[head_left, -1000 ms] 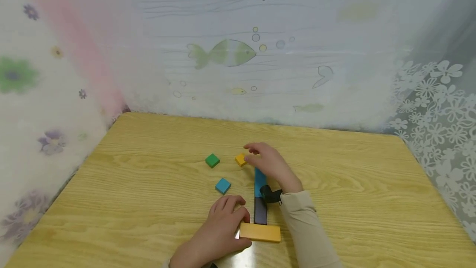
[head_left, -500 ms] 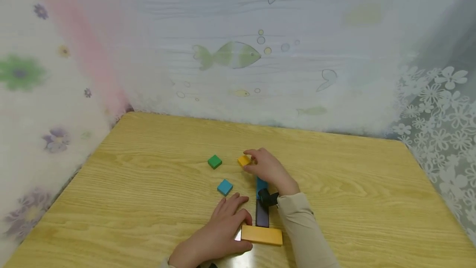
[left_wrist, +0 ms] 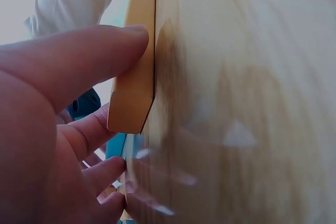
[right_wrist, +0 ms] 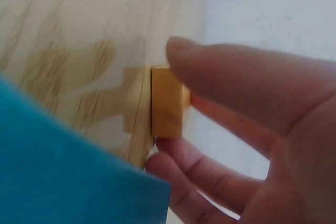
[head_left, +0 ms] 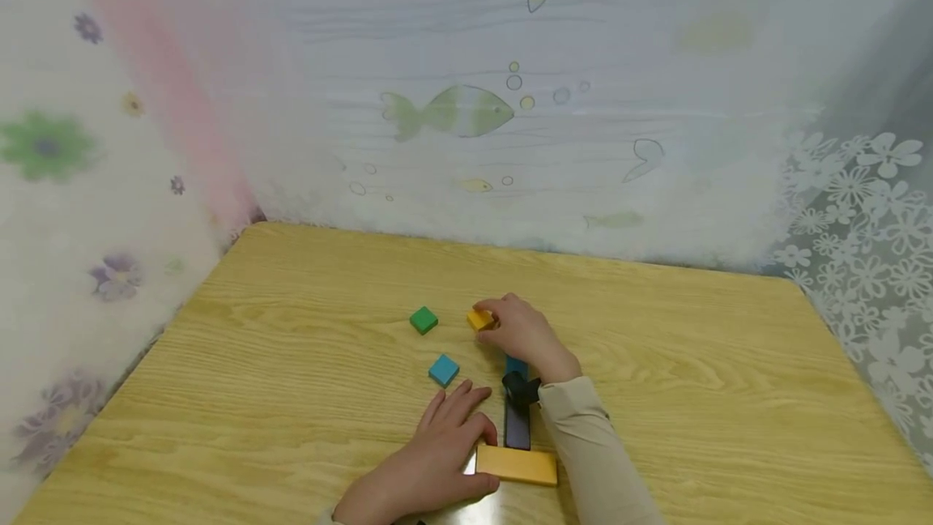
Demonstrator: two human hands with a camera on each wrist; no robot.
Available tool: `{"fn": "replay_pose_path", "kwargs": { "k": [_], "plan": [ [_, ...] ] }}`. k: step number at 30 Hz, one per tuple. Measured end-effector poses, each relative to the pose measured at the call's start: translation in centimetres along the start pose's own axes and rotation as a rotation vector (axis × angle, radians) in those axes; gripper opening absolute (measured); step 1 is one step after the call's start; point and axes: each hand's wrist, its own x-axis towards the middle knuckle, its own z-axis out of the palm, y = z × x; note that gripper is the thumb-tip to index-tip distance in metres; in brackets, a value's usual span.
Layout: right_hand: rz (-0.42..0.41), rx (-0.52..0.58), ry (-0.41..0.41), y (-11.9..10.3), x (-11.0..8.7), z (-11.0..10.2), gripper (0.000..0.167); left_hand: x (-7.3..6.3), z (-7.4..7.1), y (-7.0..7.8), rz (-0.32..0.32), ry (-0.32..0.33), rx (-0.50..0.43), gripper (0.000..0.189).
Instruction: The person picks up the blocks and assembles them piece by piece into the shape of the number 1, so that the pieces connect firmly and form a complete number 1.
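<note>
My left hand (head_left: pixel 430 464) pinches the left end of a long yellow-orange block (head_left: pixel 517 465), thumb on the near side and index finger on the far side. Behind it a dark purple block (head_left: pixel 517 426) continues into a blue block (head_left: pixel 516 366), partly hidden by my right wrist. Farther back, thumb and fingers of my right hand (head_left: pixel 526 337) close around a small yellow square block (right_wrist: pixel 167 102), which rests on the table. A small blue square block (head_left: pixel 444 370) and a small green one (head_left: pixel 423 320) lie to the left.
The wood-grain table (head_left: pixel 306 363) meets a fish-printed curtain (head_left: pixel 452 185) at its back edge. Flowered cloth (head_left: pixel 109 347) hangs on the left side. A black strap piece (head_left: pixel 521 388) juts from my right wrist above the blocks.
My right thumb and fingers have come down and closed on the small yellow block. My left hand keeps its hold on the long block. The head view has shifted slightly.
</note>
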Motion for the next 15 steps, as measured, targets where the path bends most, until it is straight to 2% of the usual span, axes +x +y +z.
{"fn": "replay_pose_path", "kwargs": {
  "k": [10, 15],
  "plan": [
    [0.015, -0.056, 0.005, -0.57, -0.03, -0.15, 0.037, -0.03, 0.13, -0.23, 0.013, 0.012, -0.001, 0.029],
    [0.04, 0.011, 0.003, -0.42, 0.08, -0.26, 0.036, -0.04, 0.11, -0.29, 0.018, 0.022, 0.013, 0.03]
  ]
}}
